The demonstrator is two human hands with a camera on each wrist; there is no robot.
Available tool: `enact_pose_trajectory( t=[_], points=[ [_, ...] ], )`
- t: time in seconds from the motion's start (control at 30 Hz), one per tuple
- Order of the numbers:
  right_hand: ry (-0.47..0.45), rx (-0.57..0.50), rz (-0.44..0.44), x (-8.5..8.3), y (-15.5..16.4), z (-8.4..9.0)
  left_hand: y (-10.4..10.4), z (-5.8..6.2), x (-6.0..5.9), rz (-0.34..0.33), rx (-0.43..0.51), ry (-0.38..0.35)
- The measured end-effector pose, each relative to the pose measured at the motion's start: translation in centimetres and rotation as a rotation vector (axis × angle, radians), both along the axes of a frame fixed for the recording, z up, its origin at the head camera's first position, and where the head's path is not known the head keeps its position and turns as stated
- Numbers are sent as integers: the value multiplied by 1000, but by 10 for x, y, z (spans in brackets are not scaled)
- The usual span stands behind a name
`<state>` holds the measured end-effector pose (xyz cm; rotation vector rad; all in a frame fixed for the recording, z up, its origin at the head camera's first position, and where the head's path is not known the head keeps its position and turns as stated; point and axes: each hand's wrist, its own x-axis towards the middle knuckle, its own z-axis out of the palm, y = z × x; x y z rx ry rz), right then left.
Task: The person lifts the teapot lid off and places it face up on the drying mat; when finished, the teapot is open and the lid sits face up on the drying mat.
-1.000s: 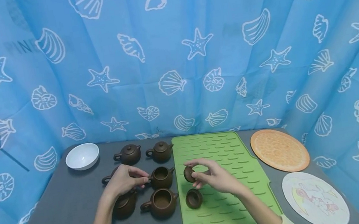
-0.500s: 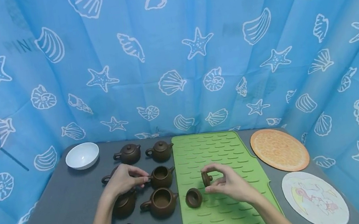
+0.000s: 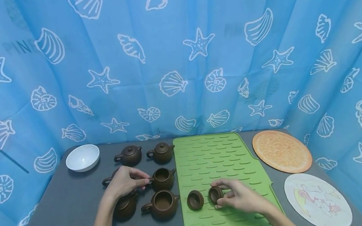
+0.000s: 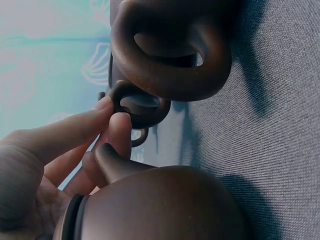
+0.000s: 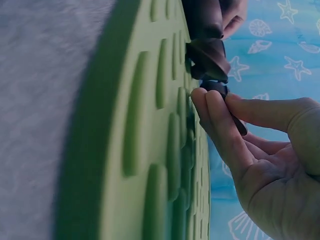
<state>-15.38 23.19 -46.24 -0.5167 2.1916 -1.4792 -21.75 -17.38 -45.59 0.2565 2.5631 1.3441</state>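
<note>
A: The right hand (image 3: 239,198) has thumb and fingertips curled round a small round brown clay lid (image 3: 215,195), low over the ribbed green silicone mat (image 3: 218,154); a second brown clay lid (image 3: 195,200) lies upside down just beside it, to its left.

B: And the left hand (image 3: 125,182)?

A: It pinches the loop handle of the open brown clay teapot (image 3: 162,178) on the grey bench (image 3: 59,217), thumb and forefinger closed on the ring; the left wrist view shows that pinch up close; another lidless brown teapot (image 3: 162,204) stands nearer the person, and two lidded brown teapots (image 3: 129,155) sit behind.

B: How would you set that lid down well?

A: Whether it touches the mat yet I cannot tell; I'd judge it best lowered flat between the ridges, apart from its neighbour so the two don't knock; clay chips, so the fingers should loosen only once it rests steady; the left hand's hold keeps the pot from sliding.

B: Anything else about?

A: A white bowl (image 3: 82,157) at the far left; a round orange mat (image 3: 281,151) and a round white picture mat (image 3: 318,201) to the right.
</note>
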Motion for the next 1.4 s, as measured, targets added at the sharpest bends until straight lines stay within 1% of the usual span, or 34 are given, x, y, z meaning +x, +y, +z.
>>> enact_pose_trajectory(
  t=[0.1, 0.23, 0.5, 0.63, 0.83, 1.1, 1.4],
  points=[
    [-11, 5, 9, 1, 2, -4, 0, -1, 1, -1, 0, 2],
    [2, 16, 20, 2, 2, -6, -1, -1, 1, -4, -1, 5],
    [89, 123, 23, 2, 0, -6, 0, 0, -1, 5, -8, 4],
    [127, 151, 34, 2, 0, -5, 0, 0, -1, -4, -3, 6],
    [149, 201, 46, 1, 0, -3, -1, 0, -1, -14, 2, 3],
    [134, 193, 53, -1, 3, -1, -2, 1, -3, -37, 4, 5],
    [147, 162, 64, -10, 9, 5, 0, 5, -5, -37, -6, -10]
  ],
)
